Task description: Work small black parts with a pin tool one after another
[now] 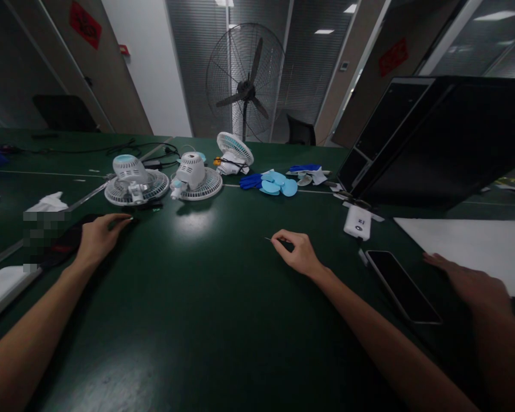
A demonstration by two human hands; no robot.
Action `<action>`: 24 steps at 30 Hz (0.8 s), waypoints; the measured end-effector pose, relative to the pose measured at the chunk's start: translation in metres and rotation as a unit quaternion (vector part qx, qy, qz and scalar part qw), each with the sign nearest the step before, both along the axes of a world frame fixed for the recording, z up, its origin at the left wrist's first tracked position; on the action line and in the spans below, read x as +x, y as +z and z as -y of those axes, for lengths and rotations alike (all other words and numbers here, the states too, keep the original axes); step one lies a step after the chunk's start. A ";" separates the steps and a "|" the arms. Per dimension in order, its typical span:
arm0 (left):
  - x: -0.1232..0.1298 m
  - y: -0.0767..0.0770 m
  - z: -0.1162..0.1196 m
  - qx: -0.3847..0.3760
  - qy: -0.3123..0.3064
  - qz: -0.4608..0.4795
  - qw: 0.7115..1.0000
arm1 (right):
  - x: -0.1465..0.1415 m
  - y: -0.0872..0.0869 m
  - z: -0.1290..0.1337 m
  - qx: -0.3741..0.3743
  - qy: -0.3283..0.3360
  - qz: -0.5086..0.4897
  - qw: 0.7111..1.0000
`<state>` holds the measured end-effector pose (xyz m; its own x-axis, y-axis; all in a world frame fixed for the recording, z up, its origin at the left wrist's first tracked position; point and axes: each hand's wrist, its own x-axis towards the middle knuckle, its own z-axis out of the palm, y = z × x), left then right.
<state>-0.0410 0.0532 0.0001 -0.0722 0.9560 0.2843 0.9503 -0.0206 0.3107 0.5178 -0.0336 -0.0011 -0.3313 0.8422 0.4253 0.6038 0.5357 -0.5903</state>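
My left hand (100,236) is at the left of the green table (206,320), beside a dark flat item (66,240). Its thumb and forefinger pinch something small that I cannot make out. Right of the middle, my right hand (297,250) pinches a thin, pin-like piece (267,238) that points left. Beyond my left hand, two white fan heads (131,178) (193,176) lie face down on their grilles. Light blue fan blades (278,183) rest farther back on the table, next to a blue glove (251,182).
At the right edge another person's hand (476,280) rests by a white sheet (476,240) and a phone (401,286). A large black monitor (446,137) stands behind. A third small fan (234,153), a white device (357,222) and cables (133,146) lie farther back.
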 end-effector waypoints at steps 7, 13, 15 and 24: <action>-0.002 0.001 0.001 -0.046 0.034 0.062 0.996 | 0.000 -0.003 -0.002 0.010 -0.007 0.003 1.000; -0.003 0.004 0.000 -0.061 0.033 0.086 0.994 | -0.001 -0.003 -0.001 0.009 -0.004 0.006 1.000; -0.002 0.005 0.001 -0.055 0.025 0.084 0.995 | -0.001 -0.003 -0.001 0.012 -0.002 0.008 1.000; 0.004 0.008 0.003 -0.062 0.014 0.090 0.994 | 0.000 -0.004 -0.001 0.010 -0.004 0.006 1.000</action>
